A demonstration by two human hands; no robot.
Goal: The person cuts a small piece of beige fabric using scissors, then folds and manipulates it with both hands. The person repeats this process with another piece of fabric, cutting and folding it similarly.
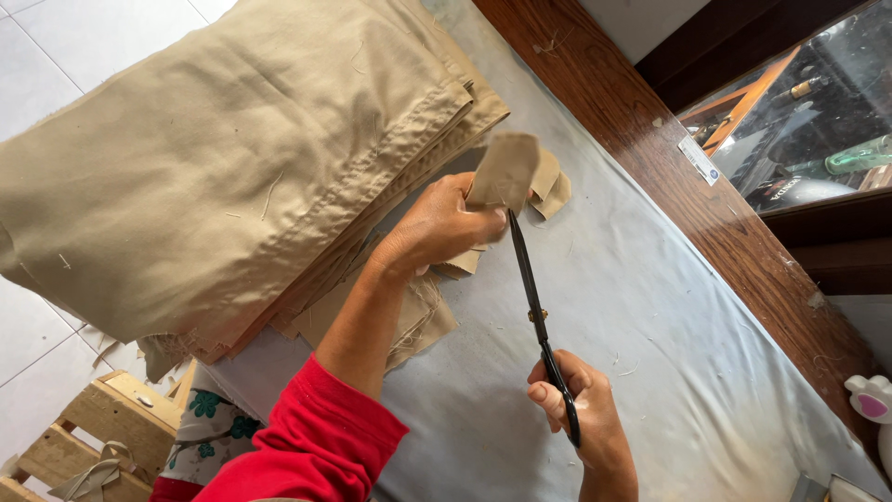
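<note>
A: Head view, the only one. What is held where?

B: A small tan fabric piece is pinched in the left hand, just above frame centre, fingers pressed together on its lower edge. The piece is held up off the grey table cover.

A: Right hand?

B: The right hand is seen at lower centre, closed through the handle loops of black scissors. Whether the blades are parted cannot be told; they read as one thin dark line.

A: Key relation?

B: The long axis of the scissors is run nearly vertical in the frame, handles low, tip high. The tip is met at the lower right edge of the fabric piece, just beside the left fingertips. So the piece lies straight up-frame from the right hand, along the blade line. The left hand is the nearer one to the piece; it is touching it.

A: Surroundings?

B: A thick folded stack of tan cloth is spread over the upper left. More cut tan scraps are lying just right of the held piece, others under the left wrist. A red sleeve is worn on the left arm. A wooden ledge is run diagonally at the upper right, a wooden crate sits at lower left.
</note>
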